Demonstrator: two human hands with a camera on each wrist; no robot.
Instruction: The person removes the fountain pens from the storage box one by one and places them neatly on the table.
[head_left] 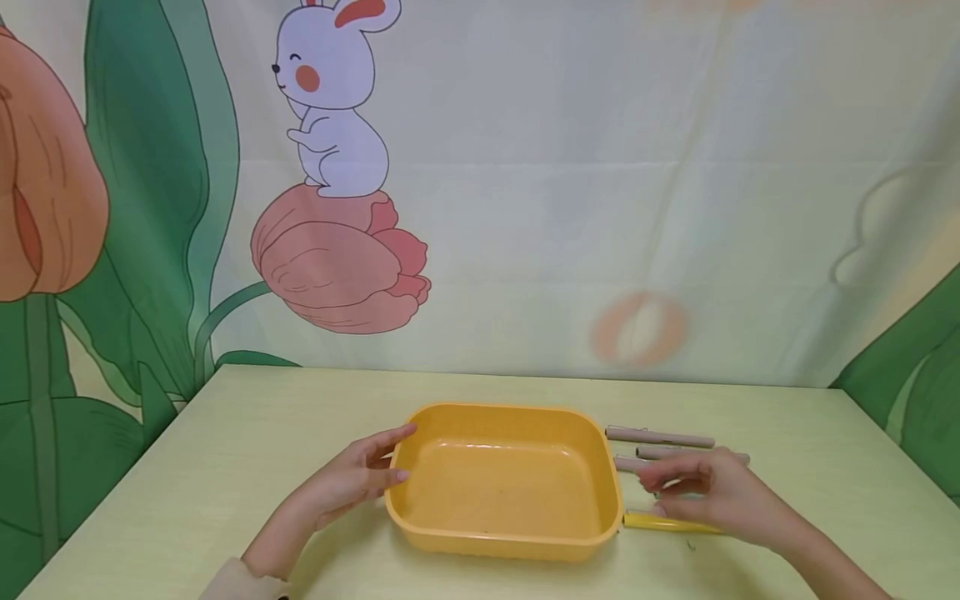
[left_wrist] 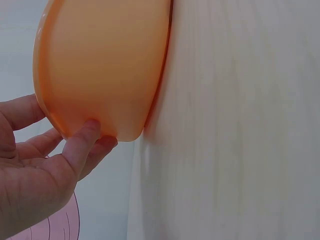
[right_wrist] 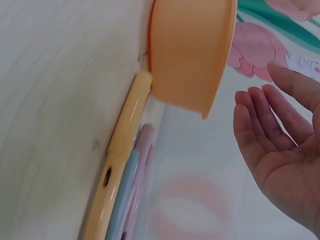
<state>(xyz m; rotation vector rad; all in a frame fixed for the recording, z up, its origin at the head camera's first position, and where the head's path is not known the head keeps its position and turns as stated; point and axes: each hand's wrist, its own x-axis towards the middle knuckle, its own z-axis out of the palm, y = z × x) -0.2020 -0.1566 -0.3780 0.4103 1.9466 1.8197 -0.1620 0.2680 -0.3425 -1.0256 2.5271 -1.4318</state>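
Observation:
A yellow plastic basin (head_left: 510, 546) sits on the table. My left hand (head_left: 347, 477) grips its left end, with fingertips over the rim; the left wrist view shows finger and thumb tips against the basin wall (left_wrist: 110, 60). To the right of the basin, my right hand (head_left: 723, 497) hovers near several pens, its fingers loosely bent and nothing held. A yellow pen (head_left: 663, 523) lies nearest me, partly hidden by that hand. Farther back lies a pinkish pen (head_left: 660, 437), with similar ones beside it. A blue-grey pen (right_wrist: 124, 192) shows in the right wrist view.
The pale yellow-green tabletop (head_left: 247, 467) reaches back to a hanging cloth (head_left: 525, 208) printed with a rabbit and tulips. A small dark mark (head_left: 691, 546) is on the table just in front of the yellow pen.

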